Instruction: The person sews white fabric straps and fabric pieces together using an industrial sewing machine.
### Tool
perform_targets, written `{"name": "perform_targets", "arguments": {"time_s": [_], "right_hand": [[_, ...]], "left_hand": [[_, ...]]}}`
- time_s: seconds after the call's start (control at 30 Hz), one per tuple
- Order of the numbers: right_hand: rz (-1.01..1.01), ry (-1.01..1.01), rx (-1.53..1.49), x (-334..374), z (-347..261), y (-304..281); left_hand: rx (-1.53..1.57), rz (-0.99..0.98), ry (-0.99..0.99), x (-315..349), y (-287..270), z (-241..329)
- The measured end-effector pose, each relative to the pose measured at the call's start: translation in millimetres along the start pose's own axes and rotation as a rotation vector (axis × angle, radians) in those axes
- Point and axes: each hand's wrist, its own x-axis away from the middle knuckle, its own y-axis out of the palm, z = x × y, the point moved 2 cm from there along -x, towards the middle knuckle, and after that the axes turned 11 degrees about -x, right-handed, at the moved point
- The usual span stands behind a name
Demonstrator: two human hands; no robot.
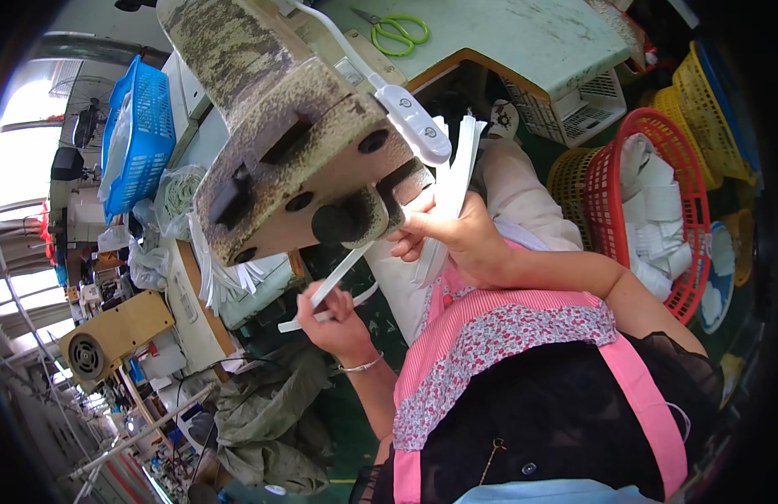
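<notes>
A narrow white strip runs from under the worn machine head down to my left hand. The fingers of that hand are curled around the strip, and its end sticks out past them. My right hand is close against the lower side of the machine head, thumb and fingers pinched on a bundle of white strips. The bundle passes up behind the hand and hangs a little below it. The machine head hides the place where the single strip meets the machine.
A white lamp is fixed beside the machine head. Green-handled scissors lie on the pale green table. At right stands a red basket of white pieces. A blue crate and more white strips are at left.
</notes>
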Motion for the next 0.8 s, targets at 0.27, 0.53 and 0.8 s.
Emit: {"name": "perform_targets", "arguments": {"time_s": [0.27, 0.53, 0.8], "right_hand": [[0.097, 0.130, -0.044, 5, -3, -8], [0.119, -0.101, -0.160, 0, -14, -15], [-0.130, -0.125, 0.367, 10, -32, -34]], "left_hand": [[0.468, 0.050, 0.230, -16, 9, 37], [-0.700, -0.426, 0.293, 28, 69, -4], [-0.384, -0.335, 0.023, 20, 89, -2]]}}
